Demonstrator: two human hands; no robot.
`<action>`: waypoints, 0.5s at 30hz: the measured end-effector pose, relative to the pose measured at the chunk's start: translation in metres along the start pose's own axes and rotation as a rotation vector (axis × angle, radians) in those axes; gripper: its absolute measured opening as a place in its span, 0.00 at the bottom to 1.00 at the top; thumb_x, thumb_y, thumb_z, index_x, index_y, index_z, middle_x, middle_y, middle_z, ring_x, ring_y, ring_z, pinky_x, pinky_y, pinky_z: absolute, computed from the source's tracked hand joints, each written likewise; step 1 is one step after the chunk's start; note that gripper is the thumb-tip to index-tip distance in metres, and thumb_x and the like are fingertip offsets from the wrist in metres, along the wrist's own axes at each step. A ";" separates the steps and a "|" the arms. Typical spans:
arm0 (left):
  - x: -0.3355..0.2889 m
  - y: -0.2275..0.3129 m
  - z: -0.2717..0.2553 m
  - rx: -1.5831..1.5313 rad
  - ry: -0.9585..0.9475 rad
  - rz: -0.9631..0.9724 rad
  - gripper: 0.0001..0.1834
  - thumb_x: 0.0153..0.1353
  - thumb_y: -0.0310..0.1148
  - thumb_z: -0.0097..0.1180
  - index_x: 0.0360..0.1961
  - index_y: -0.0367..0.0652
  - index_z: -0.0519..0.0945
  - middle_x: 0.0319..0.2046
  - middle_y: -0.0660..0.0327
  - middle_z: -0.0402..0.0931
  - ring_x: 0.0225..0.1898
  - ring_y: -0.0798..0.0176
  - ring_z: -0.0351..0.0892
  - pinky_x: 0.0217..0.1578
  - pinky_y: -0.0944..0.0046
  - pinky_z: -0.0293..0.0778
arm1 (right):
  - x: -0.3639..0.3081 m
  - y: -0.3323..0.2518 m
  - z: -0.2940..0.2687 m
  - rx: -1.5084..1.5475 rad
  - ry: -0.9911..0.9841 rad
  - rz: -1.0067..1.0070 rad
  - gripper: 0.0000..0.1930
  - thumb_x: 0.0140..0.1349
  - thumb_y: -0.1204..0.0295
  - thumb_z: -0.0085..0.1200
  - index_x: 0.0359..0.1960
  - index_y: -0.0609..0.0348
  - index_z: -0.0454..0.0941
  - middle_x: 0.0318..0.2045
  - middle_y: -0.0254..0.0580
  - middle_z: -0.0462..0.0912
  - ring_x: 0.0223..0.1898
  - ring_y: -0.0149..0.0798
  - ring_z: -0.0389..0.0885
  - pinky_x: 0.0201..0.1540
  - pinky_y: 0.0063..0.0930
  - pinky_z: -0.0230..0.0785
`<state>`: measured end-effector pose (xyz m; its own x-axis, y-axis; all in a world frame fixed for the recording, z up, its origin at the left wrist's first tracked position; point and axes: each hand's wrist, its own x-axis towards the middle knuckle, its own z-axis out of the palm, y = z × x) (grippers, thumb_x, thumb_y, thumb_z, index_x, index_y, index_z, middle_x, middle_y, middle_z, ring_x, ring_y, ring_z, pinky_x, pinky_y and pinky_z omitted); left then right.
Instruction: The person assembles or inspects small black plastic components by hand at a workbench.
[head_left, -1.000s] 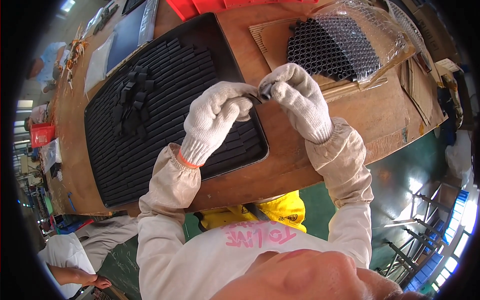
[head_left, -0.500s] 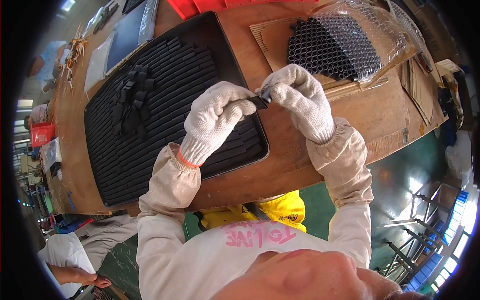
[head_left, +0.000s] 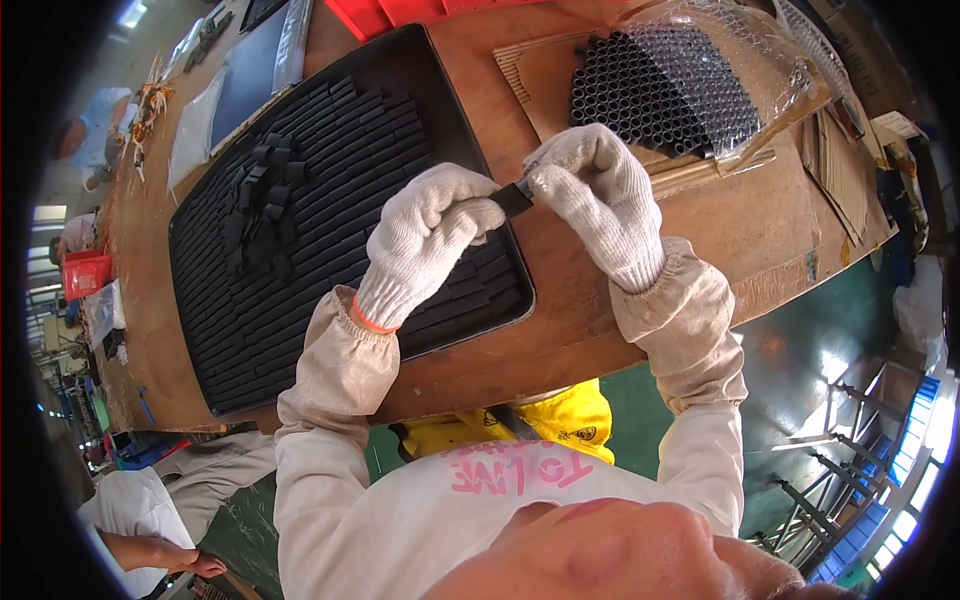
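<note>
Both my hands wear white knitted gloves and meet over the near right corner of a black tray. My left hand [head_left: 425, 225] is closed on one end of a short, flat-looking black tube [head_left: 514, 200]. At the tube's other end, my right hand [head_left: 600, 195] pinches a small grey piece [head_left: 526, 185], mostly hidden by the fingertips. The two pieces touch; whether one sits inside the other I cannot tell. Below my left hand, the tray [head_left: 455, 80] holds close rows of similar black tubes [head_left: 330, 210], with a loose heap [head_left: 265, 190] on top.
Beyond my right hand, dark round tubes [head_left: 640, 95] stand packed on cardboard, partly under bubble wrap [head_left: 775, 75]. A red bin [head_left: 400, 12] is at the table's far edge. Flat cardboard [head_left: 830, 180] lies at right. Another person [head_left: 140, 510] sits at lower left.
My right fingertips have closed in on the black tube's end, covering most of the grey piece. More of the black tube shows, and both hands have shifted slightly left.
</note>
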<state>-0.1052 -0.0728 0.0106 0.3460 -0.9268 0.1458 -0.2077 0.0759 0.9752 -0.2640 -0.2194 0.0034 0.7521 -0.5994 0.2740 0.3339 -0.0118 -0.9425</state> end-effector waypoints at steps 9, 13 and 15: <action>0.002 -0.005 -0.007 -0.305 -0.106 -0.141 0.05 0.71 0.25 0.58 0.45 0.36 0.81 0.30 0.67 0.79 0.29 0.78 0.75 0.34 0.75 0.77 | 0.004 -0.001 -0.004 -0.040 -0.034 0.012 0.08 0.69 0.71 0.63 0.40 0.61 0.78 0.38 0.36 0.85 0.42 0.26 0.81 0.48 0.23 0.75; 0.004 -0.002 -0.007 -0.334 -0.061 -0.222 0.06 0.72 0.28 0.58 0.45 0.36 0.80 0.31 0.66 0.80 0.29 0.79 0.74 0.34 0.75 0.77 | 0.004 0.002 -0.007 0.182 -0.178 0.112 0.09 0.68 0.70 0.64 0.41 0.61 0.78 0.39 0.36 0.85 0.41 0.26 0.82 0.47 0.23 0.75; 0.005 -0.002 -0.008 -0.387 -0.056 -0.247 0.06 0.72 0.28 0.57 0.45 0.36 0.81 0.31 0.66 0.80 0.29 0.79 0.75 0.34 0.75 0.78 | 0.002 0.003 -0.005 0.237 -0.244 0.150 0.09 0.68 0.70 0.64 0.41 0.61 0.79 0.39 0.36 0.85 0.41 0.26 0.82 0.47 0.23 0.75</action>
<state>-0.0958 -0.0742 0.0105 0.2901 -0.9520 -0.0972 0.2352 -0.0276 0.9716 -0.2644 -0.2248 0.0001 0.9064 -0.3718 0.2004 0.3104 0.2645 -0.9131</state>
